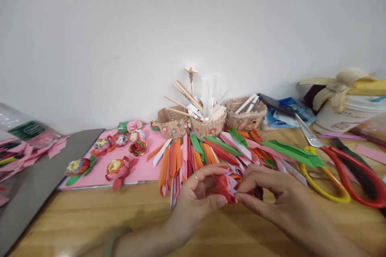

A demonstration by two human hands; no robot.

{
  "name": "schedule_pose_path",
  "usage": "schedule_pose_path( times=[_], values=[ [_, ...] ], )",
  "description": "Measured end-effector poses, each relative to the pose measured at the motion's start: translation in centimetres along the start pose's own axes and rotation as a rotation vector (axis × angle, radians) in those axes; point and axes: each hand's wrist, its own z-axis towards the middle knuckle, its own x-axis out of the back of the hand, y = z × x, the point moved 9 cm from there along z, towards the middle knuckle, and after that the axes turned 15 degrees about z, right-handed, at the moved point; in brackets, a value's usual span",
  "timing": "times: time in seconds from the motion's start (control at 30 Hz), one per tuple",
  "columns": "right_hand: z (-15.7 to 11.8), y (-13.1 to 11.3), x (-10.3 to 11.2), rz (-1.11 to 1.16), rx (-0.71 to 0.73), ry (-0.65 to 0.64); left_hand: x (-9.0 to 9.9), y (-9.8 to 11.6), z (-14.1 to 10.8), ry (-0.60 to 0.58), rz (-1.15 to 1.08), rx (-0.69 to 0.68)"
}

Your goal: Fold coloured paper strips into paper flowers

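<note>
Between the thumb and fingers of my left hand (197,196) is a small folded paper flower (225,186), red outside with white and orange folds. My right hand (268,190) pinches the flower's right edge with thumb and forefinger. Just behind both hands lie many folded paper strips (177,160) in orange, pink, red, white and green. Several finished-looking paper flowers (116,168) rest on a pink sheet (150,168) to the left.
Small decorated baskets (173,126) with sticks and swabs stand against the wall. Red-handled scissors (346,168) and yellow-handled ones lie right. A banana peel (337,88) tops a white tub (343,116). A plastic bottle (30,128) and grey board (39,184) are left.
</note>
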Motion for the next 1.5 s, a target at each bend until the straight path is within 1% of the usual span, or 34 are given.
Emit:
schedule_pose_path(
  times=[0.1,0.3,0.37,0.47,0.57,0.73,0.87,0.93,1.07,1.27,1.5],
  values=[
    [-0.1,-0.2,0.0,0.000,0.010,0.000,0.1,-0.1,0.1,0.000,0.005,-0.008],
    [-0.5,-1.5,0.0,0.015,0.157,0.032,0.2,0.1,0.1,0.017,0.000,-0.023],
    [-0.5,-1.6,0.0,0.007,0.166,0.032,0.3,0.2,0.1,0.034,0.009,-0.033],
    [-0.3,-1.2,-0.3,-0.014,0.120,-0.010,0.5,0.1,0.1,0.053,0.022,-0.036],
    [-0.1,-0.6,-0.2,-0.022,0.049,-0.028,0.5,0.2,0.1,0.048,0.036,-0.033],
    [0.0,0.6,-0.1,0.004,-0.074,-0.030,0.2,0.2,0.0,0.013,0.047,-0.030],
    [0.0,1.1,-0.3,0.023,-0.144,-0.030,-0.1,-0.2,-0.1,-0.019,0.047,-0.005],
    [-0.1,1.2,-0.4,0.024,-0.147,-0.028,-0.1,-0.4,-0.2,-0.024,0.047,0.004],
    [0.0,1.0,-0.3,0.016,-0.101,-0.009,0.0,-0.5,-0.2,-0.008,0.044,0.014],
    [0.2,0.2,-0.3,0.058,0.001,-0.038,0.3,-0.1,-0.2,0.022,0.055,0.012],
    [-0.1,0.9,-0.4,0.013,-0.080,-0.024,0.0,0.0,-0.1,-0.003,0.070,-0.020]
  ],
)
